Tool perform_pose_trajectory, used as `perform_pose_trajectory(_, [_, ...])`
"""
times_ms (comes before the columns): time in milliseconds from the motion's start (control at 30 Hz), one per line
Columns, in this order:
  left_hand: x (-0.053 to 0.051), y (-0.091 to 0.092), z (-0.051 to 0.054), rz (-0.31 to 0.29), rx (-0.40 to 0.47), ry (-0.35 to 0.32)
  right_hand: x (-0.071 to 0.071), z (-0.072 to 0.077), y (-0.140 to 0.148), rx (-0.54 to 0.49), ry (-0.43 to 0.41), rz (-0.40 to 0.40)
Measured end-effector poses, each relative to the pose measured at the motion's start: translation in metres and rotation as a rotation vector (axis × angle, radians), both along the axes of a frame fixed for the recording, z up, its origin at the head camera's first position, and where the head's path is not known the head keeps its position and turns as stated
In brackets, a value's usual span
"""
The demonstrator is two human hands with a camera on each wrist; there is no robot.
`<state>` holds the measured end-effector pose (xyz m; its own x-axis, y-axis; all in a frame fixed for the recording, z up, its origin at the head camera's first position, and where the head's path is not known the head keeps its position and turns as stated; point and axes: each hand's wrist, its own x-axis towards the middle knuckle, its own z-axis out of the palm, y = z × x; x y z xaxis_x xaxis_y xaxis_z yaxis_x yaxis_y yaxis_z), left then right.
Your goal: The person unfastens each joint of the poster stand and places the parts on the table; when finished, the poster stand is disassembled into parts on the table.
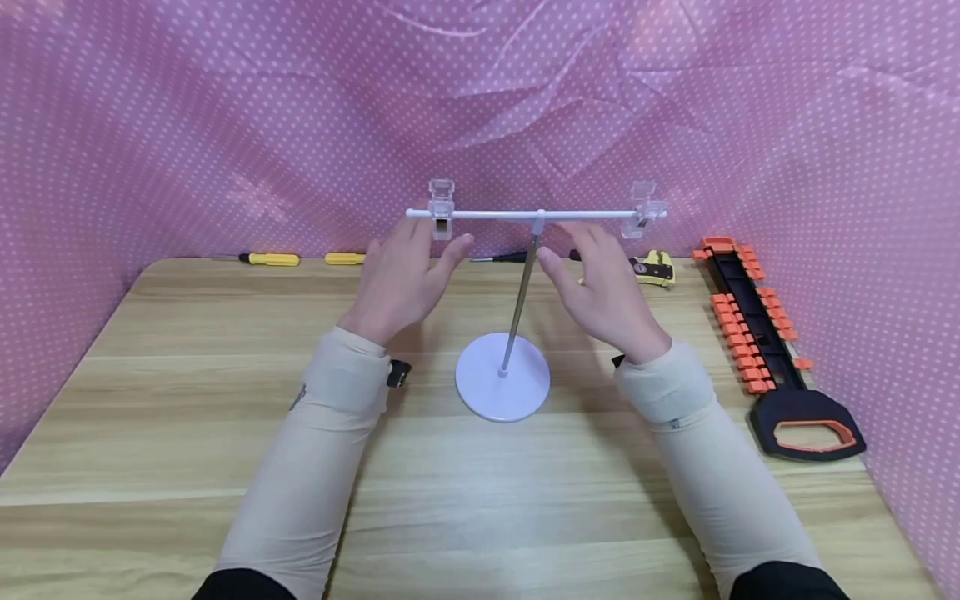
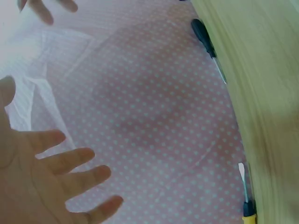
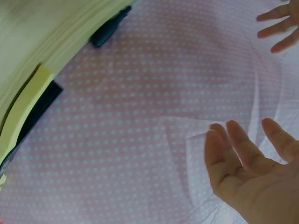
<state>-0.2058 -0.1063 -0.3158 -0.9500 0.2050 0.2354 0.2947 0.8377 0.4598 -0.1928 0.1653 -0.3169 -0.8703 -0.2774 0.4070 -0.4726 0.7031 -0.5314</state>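
A tabletop stand with a round white base [image 1: 502, 400], a thin metal pole [image 1: 521, 304] and a white crossbar [image 1: 495, 215] stands upright mid-table. One clear plastic clip [image 1: 442, 200] sits near the bar's left end, another clear clip [image 1: 642, 210] near its right end. My left hand [image 1: 401, 279] is raised left of the pole, fingers spread and mostly straight, just below the bar. Across from it, my right hand [image 1: 607, 287] is raised with loosely bent fingers. Both palms look bare in the wrist views. Whether any fingertips touch the bar I cannot tell.
Along the table's back edge lie a yellow-handled screwdriver [image 1: 273, 259], another yellow handle [image 1: 345, 258], a black-handled screwdriver [image 1: 510, 257] and a yellow-black plier-like tool [image 1: 656, 269]. A black rack with orange clips [image 1: 757, 333] lies at right. Behind hangs a pink dotted cloth [image 1: 300, 125].
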Motion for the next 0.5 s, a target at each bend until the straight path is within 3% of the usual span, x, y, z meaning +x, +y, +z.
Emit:
perform_pose_trajectory(200, [0.006,0.004,0.008,-0.049,0.163,0.064,0.008,0.006,-0.006,-0.116,0.058,0.05])
perform_pose_trajectory(333, [0.01,0.007,0.012,-0.105,0.299,0.02,0.013,0.008,-0.01,-0.157,0.057,0.085])
perform_pose_trajectory(500, [0.014,0.011,0.014,-0.243,0.438,-0.078,0.018,0.009,-0.013,-0.187,0.063,0.124])
